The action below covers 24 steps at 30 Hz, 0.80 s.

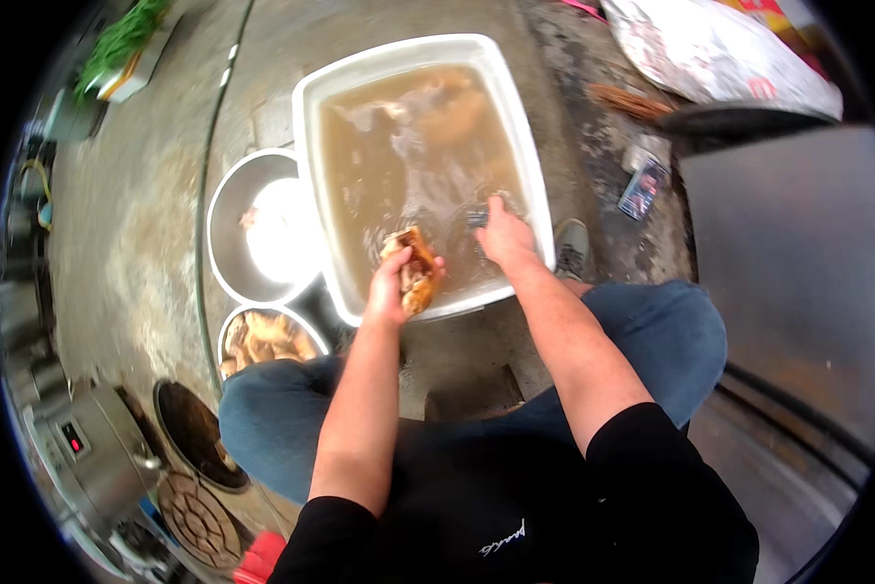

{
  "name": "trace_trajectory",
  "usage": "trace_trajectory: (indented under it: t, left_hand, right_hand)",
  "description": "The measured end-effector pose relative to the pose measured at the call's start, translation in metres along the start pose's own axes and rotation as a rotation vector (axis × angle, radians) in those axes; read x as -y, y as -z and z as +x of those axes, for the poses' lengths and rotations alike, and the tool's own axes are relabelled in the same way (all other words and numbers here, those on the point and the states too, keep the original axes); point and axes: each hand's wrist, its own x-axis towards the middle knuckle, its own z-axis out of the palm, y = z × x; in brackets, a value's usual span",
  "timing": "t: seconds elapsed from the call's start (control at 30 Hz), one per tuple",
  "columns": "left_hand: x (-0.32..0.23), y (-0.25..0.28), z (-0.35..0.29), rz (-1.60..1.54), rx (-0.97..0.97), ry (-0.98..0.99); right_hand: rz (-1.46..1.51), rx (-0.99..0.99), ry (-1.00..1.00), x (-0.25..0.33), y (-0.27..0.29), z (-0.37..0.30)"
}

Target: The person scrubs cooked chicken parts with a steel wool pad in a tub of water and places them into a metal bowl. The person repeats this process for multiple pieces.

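Note:
My left hand is closed around a piece of meat with yellow-brown skin, held over the near edge of a large white plastic tub. Cloudy brownish water fills the tub, and more pale, yellowish pieces lie partly under it at the far side. Just above the water near the tub's right side, my right hand grips a small dark object. That object's kind is too small to make out. A gap separates the two hands.
Left of the tub stand a round metal basin and a smaller basin with yellowish pieces. A phone lies on the floor at right, near a metal panel and a white sack. A dark hose runs along the left.

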Motion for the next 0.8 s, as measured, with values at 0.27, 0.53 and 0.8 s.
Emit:
trace_trajectory:
  t: [0.27, 0.53, 0.8]
  left_hand:
    - [-0.013, 0.002, 0.004, -0.063, -0.179, -0.138]
    - [0.001, -0.008, 0.013, 0.283, -0.233, -0.252]
    - [-0.008, -0.024, 0.002, 0.382, -0.225, -0.343]
  right_hand:
    - [0.415, 0.137, 0.095, 0.006, -0.072, 0.02]
    - [0.153, -0.168, 0.319, 0.078, -0.031, -0.106]
    - [0.485, -0.164, 0.251, 0.078, -0.027, -0.103]
